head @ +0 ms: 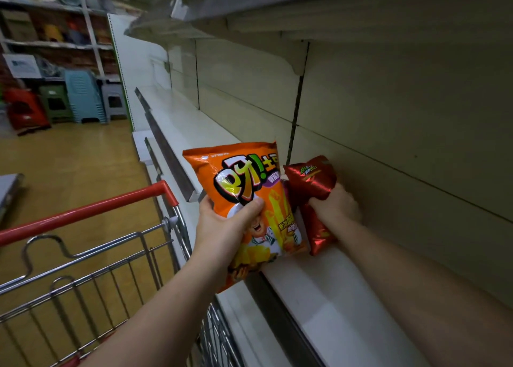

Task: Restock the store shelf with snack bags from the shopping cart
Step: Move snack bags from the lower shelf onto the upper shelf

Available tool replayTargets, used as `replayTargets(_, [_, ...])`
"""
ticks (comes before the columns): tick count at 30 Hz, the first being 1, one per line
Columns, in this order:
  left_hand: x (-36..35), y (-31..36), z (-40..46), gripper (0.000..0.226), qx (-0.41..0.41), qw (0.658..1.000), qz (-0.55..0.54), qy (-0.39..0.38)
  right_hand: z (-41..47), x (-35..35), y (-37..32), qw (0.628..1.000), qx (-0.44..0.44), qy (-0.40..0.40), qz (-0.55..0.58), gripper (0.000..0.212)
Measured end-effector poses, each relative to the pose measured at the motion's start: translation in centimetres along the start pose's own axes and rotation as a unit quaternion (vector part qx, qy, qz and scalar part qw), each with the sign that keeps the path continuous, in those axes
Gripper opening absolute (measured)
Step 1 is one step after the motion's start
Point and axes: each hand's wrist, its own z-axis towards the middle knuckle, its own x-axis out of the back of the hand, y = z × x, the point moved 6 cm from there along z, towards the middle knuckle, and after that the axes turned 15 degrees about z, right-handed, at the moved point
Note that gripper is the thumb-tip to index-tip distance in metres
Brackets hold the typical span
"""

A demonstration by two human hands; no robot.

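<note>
two snack bags held at the shelf

the left hand [222,225] has a closed grip on the orange snack bag [249,194], thumb curled across the printed front and the fingers hidden behind it. the bag stands upright, its lower part level with the front edge of the white shelf [327,291] and its top rising above the shelf surface. the right hand [336,205] has its fingers wrapped tight around the middle of the red snack bag [313,183], crumpling the foil; the bag's top sticks up above the fist and its bottom end hangs below, down at the shelf surface, though whether it touches cannot be told. the red bag sits just beside the orange one, on its right and slightly behind it, close to the beige back panel [402,122] of the shelving.

the shopping cart [116,272] stands just left of the shelf edge, its red handle [91,211] running across under the left forearm's side; only its wire frame shows. another shelf [277,5] hangs overhead. far down the aisle, on the wooden floor [69,158], stacked plastic stools [83,100] stand against another rack.
</note>
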Motion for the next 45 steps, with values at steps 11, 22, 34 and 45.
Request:
replayTargets(11, [4.0,4.8,-4.5,0.089,-0.076,0.985,0.086,0.132,-6.8,7.6,-7.0,0.903,0.139,-0.167,0.371,0.049])
replayTargets(22, [8.6,6.3,-8.8,0.093,-0.013,0.976,0.108,0.19,-17.1,7.6,-11.0,0.684,-0.089,-0.478,0.544,0.039])
replayTargets(34, [12.9,8.1,-11.8,0.097,-0.005,0.974,0.189,0.121,-24.8,10.3,-13.8,0.912,0.052,-0.171,0.37,0.037])
replayTargets(45, [11.7,15.4,-17.7,0.088,-0.116,0.976,0.182,0.024,-31.0,21.0,-15.9,0.891,0.094,-0.166,0.412,0.06])
